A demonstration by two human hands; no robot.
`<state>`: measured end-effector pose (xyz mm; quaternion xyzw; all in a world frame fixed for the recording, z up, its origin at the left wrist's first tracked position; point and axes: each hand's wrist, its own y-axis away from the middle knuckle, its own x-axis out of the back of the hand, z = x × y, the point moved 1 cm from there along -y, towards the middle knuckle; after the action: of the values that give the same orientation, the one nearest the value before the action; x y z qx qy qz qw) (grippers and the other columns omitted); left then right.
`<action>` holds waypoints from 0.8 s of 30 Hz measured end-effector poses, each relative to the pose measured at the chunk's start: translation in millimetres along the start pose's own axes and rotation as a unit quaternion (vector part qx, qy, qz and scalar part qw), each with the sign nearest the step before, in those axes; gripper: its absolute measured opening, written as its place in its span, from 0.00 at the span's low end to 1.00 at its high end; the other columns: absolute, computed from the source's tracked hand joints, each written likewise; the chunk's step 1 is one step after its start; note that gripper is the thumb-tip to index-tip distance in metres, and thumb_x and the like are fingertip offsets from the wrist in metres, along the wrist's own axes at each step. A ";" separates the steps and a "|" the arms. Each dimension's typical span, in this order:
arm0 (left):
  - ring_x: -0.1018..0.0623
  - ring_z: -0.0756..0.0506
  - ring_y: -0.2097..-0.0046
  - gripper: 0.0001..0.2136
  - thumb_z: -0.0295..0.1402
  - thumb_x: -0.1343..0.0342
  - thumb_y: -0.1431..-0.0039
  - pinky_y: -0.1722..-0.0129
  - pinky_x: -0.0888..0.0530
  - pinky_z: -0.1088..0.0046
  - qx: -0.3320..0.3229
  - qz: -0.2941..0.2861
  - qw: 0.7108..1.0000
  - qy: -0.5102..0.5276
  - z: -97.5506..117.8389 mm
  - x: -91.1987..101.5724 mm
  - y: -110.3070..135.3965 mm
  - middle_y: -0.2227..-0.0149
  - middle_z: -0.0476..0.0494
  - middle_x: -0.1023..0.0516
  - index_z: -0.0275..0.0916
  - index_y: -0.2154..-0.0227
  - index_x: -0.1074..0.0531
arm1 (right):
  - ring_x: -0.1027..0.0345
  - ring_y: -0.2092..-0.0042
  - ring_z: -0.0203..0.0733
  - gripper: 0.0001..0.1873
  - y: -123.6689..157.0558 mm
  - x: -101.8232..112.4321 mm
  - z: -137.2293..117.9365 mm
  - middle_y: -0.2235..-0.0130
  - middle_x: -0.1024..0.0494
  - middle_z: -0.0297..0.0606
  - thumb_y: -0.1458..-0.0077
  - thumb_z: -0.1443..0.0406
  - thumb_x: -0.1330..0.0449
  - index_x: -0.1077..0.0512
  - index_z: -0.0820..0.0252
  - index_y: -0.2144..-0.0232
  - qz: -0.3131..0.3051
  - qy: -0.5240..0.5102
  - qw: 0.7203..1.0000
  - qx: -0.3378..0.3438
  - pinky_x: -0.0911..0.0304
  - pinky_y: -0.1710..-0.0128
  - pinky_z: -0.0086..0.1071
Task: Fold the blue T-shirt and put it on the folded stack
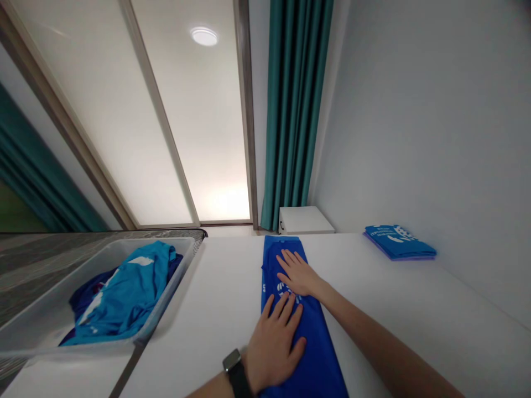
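A blue cloth garment (317, 337) with white print lies on the white table in a long, narrow folded strip. Its near end runs out of the bottom of the view. My left hand (277, 342), with a dark watch on the wrist, rests flat on the garment's left and middle part, fingers spread. Farther up the strip, my right hand (299, 275) lies flat on it too, fingers stretched toward the far end. Both palms press on the cloth, and part of the white print is hidden beneath them.
At the left stands a translucent plastic bin (188, 251) with crumpled blue and dark purple garments (128, 296) inside. A stack of folded blue garments (400, 242) sits at the table's (215, 331) far right, near the wall. Behind the table are a white cabinet (305, 218) and a green curtain (296, 110).
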<state>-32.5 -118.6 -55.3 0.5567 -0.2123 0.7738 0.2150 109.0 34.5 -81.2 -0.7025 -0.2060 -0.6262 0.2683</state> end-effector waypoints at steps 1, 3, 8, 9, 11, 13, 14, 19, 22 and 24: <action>0.50 0.39 0.30 0.28 0.48 0.59 0.32 0.32 0.53 0.48 0.009 0.000 1.000 0.006 5.0 -1.9 -0.5 0.31 0.43 0.49 0.45 0.33 0.49 | 0.64 0.30 0.51 0.35 -1.1 0.4 0.7 0.31 0.53 0.51 0.34 0.51 0.60 0.49 0.67 0.33 -0.001 -0.001 1.000 0.014 0.64 0.33 0.49; 0.50 0.39 0.30 0.29 0.48 0.57 0.33 0.32 0.54 0.47 0.017 -0.001 1.000 0.016 11.2 -3.7 -1.4 0.31 0.44 0.50 0.45 0.33 0.49 | 0.64 0.30 0.51 0.35 -2.0 1.1 1.4 0.31 0.53 0.50 0.34 0.50 0.60 0.49 0.66 0.33 -0.001 -0.002 1.000 0.030 0.64 0.33 0.49; 0.48 0.40 0.31 0.29 0.48 0.59 0.32 0.32 0.52 0.49 0.026 0.002 0.999 0.037 14.3 2.8 1.1 0.31 0.44 0.48 0.43 0.33 0.50 | 0.63 0.30 0.49 0.34 -1.0 6.0 0.4 0.31 0.53 0.49 0.33 0.51 0.60 0.48 0.65 0.33 0.001 -0.016 0.999 0.031 0.63 0.33 0.48; 0.45 0.40 0.32 0.28 0.48 0.59 0.32 0.32 0.52 0.50 0.026 0.005 0.999 0.042 14.0 6.5 1.3 0.32 0.44 0.45 0.44 0.33 0.48 | 0.63 0.30 0.49 0.34 -0.6 7.5 -0.3 0.31 0.52 0.49 0.34 0.51 0.60 0.48 0.65 0.33 0.004 -0.020 0.999 0.034 0.64 0.32 0.48; 0.39 0.41 0.35 0.25 0.46 0.57 0.32 0.33 0.49 0.50 0.027 0.016 0.998 0.051 10.7 16.8 -0.9 0.35 0.44 0.37 0.45 0.36 0.42 | 0.62 0.30 0.48 0.35 0.3 10.2 -2.5 0.31 0.51 0.49 0.34 0.50 0.60 0.48 0.65 0.33 0.009 -0.027 0.999 0.039 0.65 0.32 0.48; 0.32 0.42 0.39 0.20 0.42 0.56 0.32 0.35 0.44 0.53 0.033 0.039 0.997 0.057 -0.1 29.4 -8.1 0.41 0.45 0.29 0.45 0.41 0.35 | 0.62 0.30 0.47 0.35 2.1 11.9 -5.3 0.31 0.51 0.48 0.34 0.50 0.60 0.49 0.66 0.33 0.010 -0.034 0.999 0.027 0.64 0.32 0.48; 0.31 0.43 0.41 0.19 0.40 0.55 0.33 0.37 0.39 0.55 0.037 0.054 0.996 0.058 -9.3 35.7 -13.9 0.42 0.44 0.28 0.43 0.42 0.34 | 0.62 0.30 0.48 0.35 3.5 12.3 -6.9 0.31 0.51 0.49 0.34 0.50 0.61 0.49 0.66 0.33 0.008 -0.037 0.999 0.016 0.64 0.32 0.48; 0.34 0.44 0.38 0.21 0.37 0.61 0.31 0.37 0.38 0.61 0.042 0.104 0.993 0.044 -82.1 51.0 -54.5 0.38 0.38 0.34 0.36 0.40 0.37 | 0.62 0.30 0.48 0.37 15.5 11.7 -16.6 0.32 0.51 0.50 0.34 0.50 0.62 0.48 0.69 0.34 -0.011 -0.044 0.999 -0.025 0.63 0.32 0.48; 0.38 0.44 0.35 0.23 0.38 0.62 0.31 0.35 0.41 0.61 0.026 0.082 0.996 -0.005 -120.8 45.7 -79.4 0.36 0.38 0.37 0.36 0.38 0.40 | 0.62 0.30 0.48 0.37 21.5 9.8 -21.1 0.31 0.51 0.49 0.34 0.49 0.62 0.48 0.69 0.33 -0.008 -0.047 0.998 -0.034 0.65 0.32 0.48; 0.41 0.44 0.33 0.24 0.40 0.63 0.30 0.34 0.45 0.61 0.013 0.058 0.998 -0.032 -136.6 39.0 -95.1 0.34 0.39 0.40 0.37 0.36 0.42 | 0.63 0.30 0.48 0.37 23.3 8.6 -22.8 0.31 0.52 0.48 0.34 0.49 0.62 0.48 0.69 0.33 -0.003 -0.045 0.998 -0.038 0.67 0.32 0.48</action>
<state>-94.8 40.5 -49.2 0.5708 -0.2413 0.7693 0.1556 107.2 1.7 -73.8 -0.7390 -0.1960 -0.6021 0.2301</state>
